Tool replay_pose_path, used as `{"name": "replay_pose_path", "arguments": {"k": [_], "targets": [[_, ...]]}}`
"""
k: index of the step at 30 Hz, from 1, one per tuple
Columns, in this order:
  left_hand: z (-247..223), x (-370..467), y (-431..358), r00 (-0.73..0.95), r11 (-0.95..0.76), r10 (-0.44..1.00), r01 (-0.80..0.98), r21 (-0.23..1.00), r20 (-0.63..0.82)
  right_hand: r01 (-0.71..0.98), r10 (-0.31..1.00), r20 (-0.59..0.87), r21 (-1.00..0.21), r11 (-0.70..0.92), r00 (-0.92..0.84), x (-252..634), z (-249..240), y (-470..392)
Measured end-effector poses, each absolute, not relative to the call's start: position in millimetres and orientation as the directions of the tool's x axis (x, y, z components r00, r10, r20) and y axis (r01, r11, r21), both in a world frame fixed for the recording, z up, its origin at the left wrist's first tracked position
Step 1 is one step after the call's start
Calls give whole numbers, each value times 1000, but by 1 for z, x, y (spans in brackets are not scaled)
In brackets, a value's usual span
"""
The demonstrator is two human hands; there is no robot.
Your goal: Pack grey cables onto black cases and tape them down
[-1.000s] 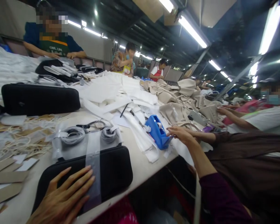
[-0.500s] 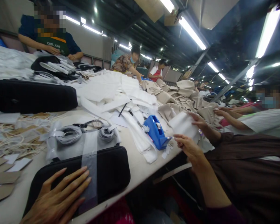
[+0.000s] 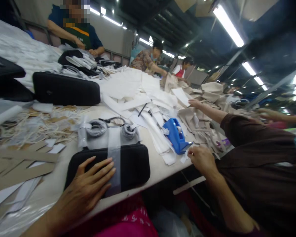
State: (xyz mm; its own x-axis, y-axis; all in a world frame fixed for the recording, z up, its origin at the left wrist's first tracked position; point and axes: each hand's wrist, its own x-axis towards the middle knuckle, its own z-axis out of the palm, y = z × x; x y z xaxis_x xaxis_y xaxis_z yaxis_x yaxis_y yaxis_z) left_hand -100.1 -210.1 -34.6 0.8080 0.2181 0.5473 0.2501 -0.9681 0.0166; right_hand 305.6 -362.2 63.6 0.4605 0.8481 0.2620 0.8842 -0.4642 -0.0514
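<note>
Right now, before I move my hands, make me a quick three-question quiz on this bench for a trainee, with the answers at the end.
1. Multiple choice: what does the person's left hand rest on?
a) a loose white sheet
b) the near black case
c) a cardboard strip

2. True or false: the person's right hand is close to the front end of the blue tape dispenser.

3. Count: how many grey coils show just beyond the far edge of the near black case?

Key: 1. b; 2. true; 3. two.
</note>
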Motion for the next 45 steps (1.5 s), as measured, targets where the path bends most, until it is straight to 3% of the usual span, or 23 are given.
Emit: {"name": "replay_pose_path", "arguments": {"k": [1,3,7,11,16,21,31,42,45], "targets": [[-31,-101,-214,807,-962,255,266,58,532,952,935,234,92,-292,265,284,77,-352],[-27,-102,-220,800,-950,311,280,140,513,982,992,107,182,53,-73,238,101,-324],[-25,-104,-224,808,-936,348,275,219,475,846,834,-174,7,533,-524,152,129,-265],[-27,-105,-225,804,-926,371,282,250,465,682,646,-266,-66,729,-716,101,120,-220],[-30,-105,-225,790,-924,375,278,261,485,615,588,-350,41,787,-729,82,98,-183],[-31,-108,-225,777,-915,400,302,268,486,608,614,-379,152,779,-692,76,86,-167],[-28,-106,-225,801,-917,393,305,256,453,594,621,-358,197,780,-698,74,82,-165],[-31,-105,-224,779,-909,414,328,256,471,626,710,-143,376,683,-690,71,70,-169],[-32,-105,-223,774,-912,408,322,253,484,621,684,-143,318,717,-716,84,69,-148]]}}
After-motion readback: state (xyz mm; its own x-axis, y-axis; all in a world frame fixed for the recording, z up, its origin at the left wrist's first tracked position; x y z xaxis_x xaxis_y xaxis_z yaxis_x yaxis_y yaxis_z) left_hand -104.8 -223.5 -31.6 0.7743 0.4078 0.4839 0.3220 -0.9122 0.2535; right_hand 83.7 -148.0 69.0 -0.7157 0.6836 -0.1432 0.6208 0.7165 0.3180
